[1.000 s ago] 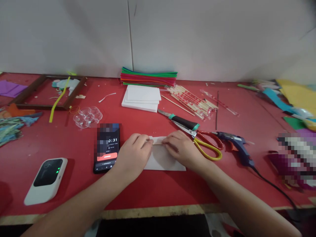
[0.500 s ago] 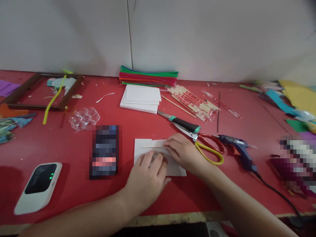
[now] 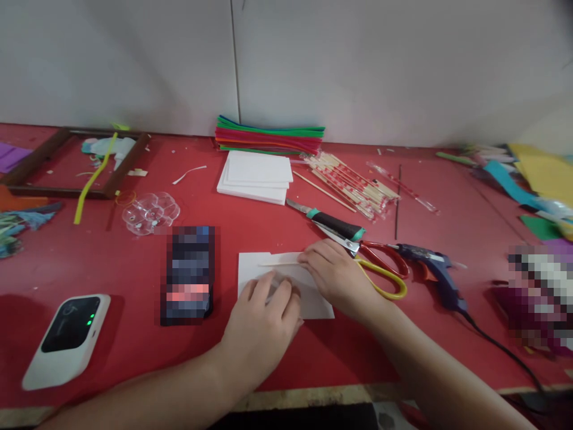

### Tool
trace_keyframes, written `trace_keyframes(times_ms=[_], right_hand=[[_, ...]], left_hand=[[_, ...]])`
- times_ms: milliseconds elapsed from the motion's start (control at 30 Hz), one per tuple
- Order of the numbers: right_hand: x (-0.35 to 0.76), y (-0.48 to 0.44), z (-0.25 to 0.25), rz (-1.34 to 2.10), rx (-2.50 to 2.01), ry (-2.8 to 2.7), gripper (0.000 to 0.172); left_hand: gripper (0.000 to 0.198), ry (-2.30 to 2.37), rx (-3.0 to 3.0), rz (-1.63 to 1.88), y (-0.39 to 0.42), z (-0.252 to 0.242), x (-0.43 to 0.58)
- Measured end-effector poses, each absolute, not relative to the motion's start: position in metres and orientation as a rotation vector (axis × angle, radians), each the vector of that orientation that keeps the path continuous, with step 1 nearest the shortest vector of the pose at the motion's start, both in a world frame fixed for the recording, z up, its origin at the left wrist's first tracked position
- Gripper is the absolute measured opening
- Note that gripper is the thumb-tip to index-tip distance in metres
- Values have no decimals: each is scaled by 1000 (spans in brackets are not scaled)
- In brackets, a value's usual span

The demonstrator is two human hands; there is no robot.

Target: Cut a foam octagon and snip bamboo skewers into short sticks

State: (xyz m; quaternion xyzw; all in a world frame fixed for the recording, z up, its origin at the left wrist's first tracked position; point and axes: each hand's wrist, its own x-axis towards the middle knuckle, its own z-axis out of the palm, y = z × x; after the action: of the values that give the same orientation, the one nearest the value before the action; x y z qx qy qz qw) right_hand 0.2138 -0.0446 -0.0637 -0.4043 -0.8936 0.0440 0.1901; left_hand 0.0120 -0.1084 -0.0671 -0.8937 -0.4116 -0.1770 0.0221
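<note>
A white sheet of card (image 3: 319, 304) lies on the red table in front of me, a small notch in its far edge. My left hand (image 3: 264, 316) rests over its near left part, fingers bent and pressed onto it, with the thumb mostly hidden. Pinched in the fingers of my right hand (image 3: 331, 272) is a thin wooden stick (image 3: 280, 264), lying nearly level across the far part of the card. Part of the stick is hidden by that hand. Scissors (image 3: 380, 280) with red and yellow handles lie just beyond my right wrist.
Behind the card are a white card stack (image 3: 257, 170), pipe cleaners (image 3: 271, 137), wrapped sticks (image 3: 351, 185) and a craft knife (image 3: 335, 224). A glue gun (image 3: 430, 269) with its cord lies right. To the left are a phone (image 3: 188, 275), a white device (image 3: 67, 340) and a frame (image 3: 40, 190).
The card and my left hand have shifted slightly to the left. My right hand keeps the stick over the card, with little movement.
</note>
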Motion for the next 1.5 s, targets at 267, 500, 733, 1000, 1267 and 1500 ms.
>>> trace_keyframes(times_ms=[267, 500, 733, 1000, 1267, 1500], right_hand=[[213, -45, -68, 202, -1142, -2580, 22], [210, -44, -72, 222, -1152, -2582, 22], [207, -44, -72, 191, -1198, -2609, 21], [204, -44, -69, 173, -1197, -2599, 21], [201, -43, -60, 192, -1159, -2503, 20], [200, -41, -61, 167, -1126, -2502, 20]], left_hand=[[41, -1289, -2795, -500, -108, -65, 13], [41, -1385, -2757, -522, -113, -68, 13], [40, -1387, -2761, -517, -112, -69, 14], [45, -1363, -2732, -529, -111, -69, 13], [39, -1412, -2699, -542, -110, -71, 14], [42, -1436, -2711, -516, -111, -70, 15]])
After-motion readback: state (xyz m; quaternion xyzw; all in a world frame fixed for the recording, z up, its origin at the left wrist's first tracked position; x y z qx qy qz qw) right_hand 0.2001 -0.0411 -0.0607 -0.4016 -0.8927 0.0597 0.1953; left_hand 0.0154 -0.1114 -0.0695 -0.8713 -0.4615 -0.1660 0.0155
